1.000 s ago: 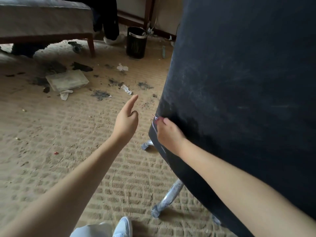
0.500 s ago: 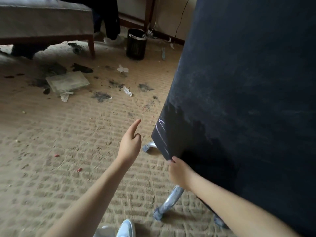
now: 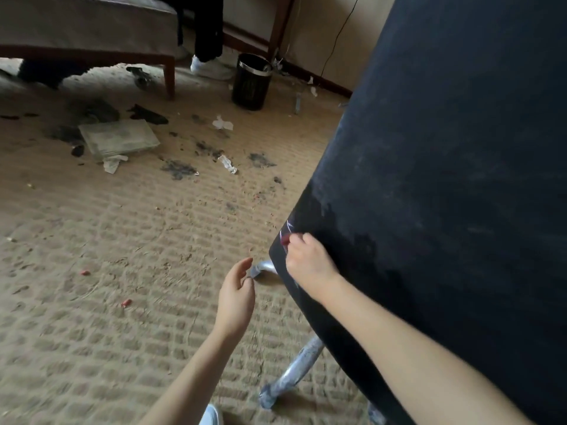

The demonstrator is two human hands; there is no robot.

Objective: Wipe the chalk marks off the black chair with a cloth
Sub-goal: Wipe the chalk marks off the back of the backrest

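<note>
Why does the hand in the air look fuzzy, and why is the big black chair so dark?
Head view: the left hand is soft at its edges, probably from motion blur; the black chair looks dim, likely turned away from the light, with only faint grey smears showing; the carpet is far brighter; the wide lens makes the chair's edge look curved.

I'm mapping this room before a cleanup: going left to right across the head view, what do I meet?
Flat slab on the carpet → left hand, holding nothing → right hand at the seat edge → black chair, its broad dark surface.
</note>
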